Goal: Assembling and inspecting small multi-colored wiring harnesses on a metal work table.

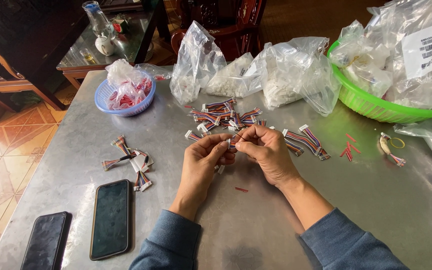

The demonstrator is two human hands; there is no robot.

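While both hands meet above the steel table (276, 230), left hand (203, 157) and right hand (266, 152) pinch one small multicoloured wire harness (232, 143) between fingertips, held up close, likely for fine handling, loose harness pile (223, 116) just behind.

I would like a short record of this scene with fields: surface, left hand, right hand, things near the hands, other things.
surface: grey metal table
left hand: left hand pinches one end of a small multicoloured wire harness
right hand: right hand pinches the same harness from the other side
near the hands: pile of wire harnesses just behind; more harnesses to the right
other things: two dark phones at the left; blue basket with red bits; green basket holding plastic bags; clear bags at the back
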